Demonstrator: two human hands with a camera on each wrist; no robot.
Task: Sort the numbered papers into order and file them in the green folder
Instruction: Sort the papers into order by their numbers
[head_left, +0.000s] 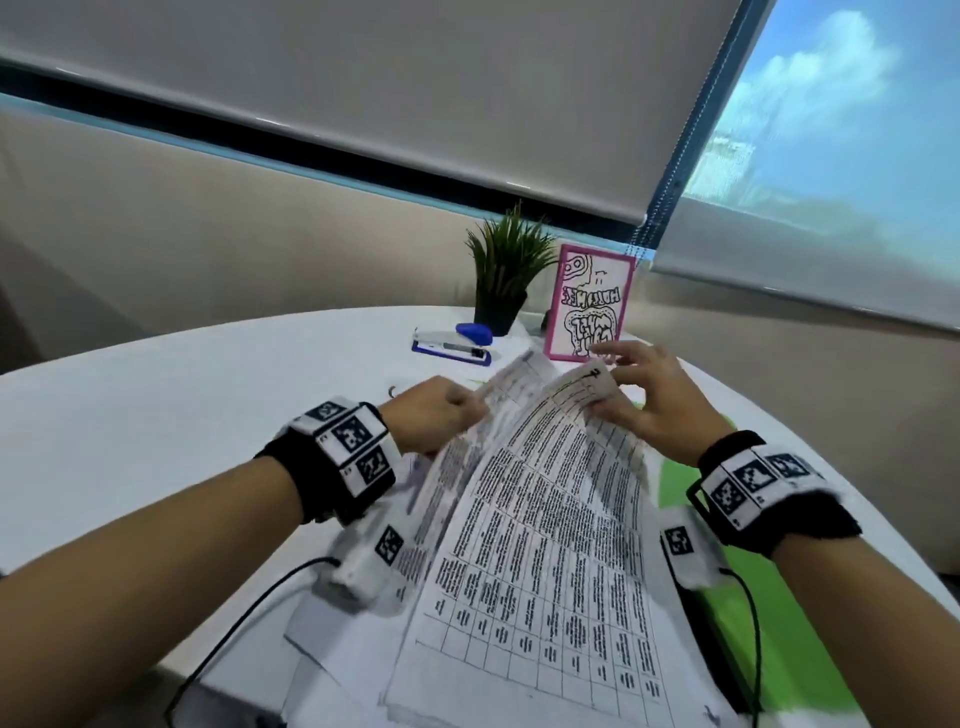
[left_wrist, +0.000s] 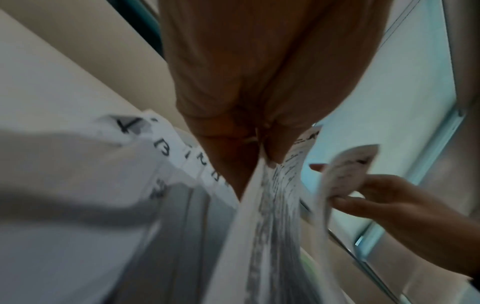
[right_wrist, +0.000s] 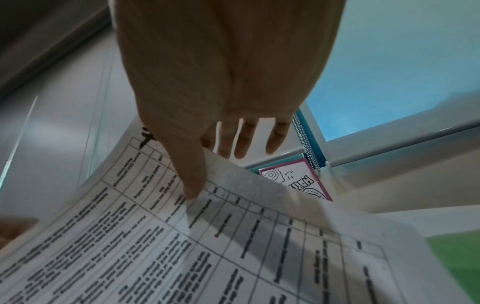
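The white table (head_left: 156, 405) carries everything, and the green folder (head_left: 675, 483) lies flat on it under the person's right forearm, partly covered by sheets; it sits close, probably so the sorted pile can go straight in. The numbered papers (head_left: 545, 545) are raised off the table in a fanned bundle, near edges low and far corners lifted, which appears meant to bring the handwritten corner numbers into sight. More sheets (head_left: 332, 639) lie loose beneath at the near table edge.

The left hand (head_left: 431, 415) grips the far edge of the back sheets, fingers curled round them, seemingly to steady the bundle. The right hand (head_left: 649, 400) pinches the front sheet's top corner between thumb and fingers, the other fingers spread, bending it forward; a handwritten mark there looks like a 2.

At the back stand a potted plant (head_left: 506, 270), a pink-framed card (head_left: 589, 306) and a blue stapler (head_left: 452, 345).

The left wrist view alone shows staggered corners (left_wrist: 166, 150) with written digits, blurred; the right wrist view shows the thumb (right_wrist: 187, 170) lying on the printed table, which the head view hides.
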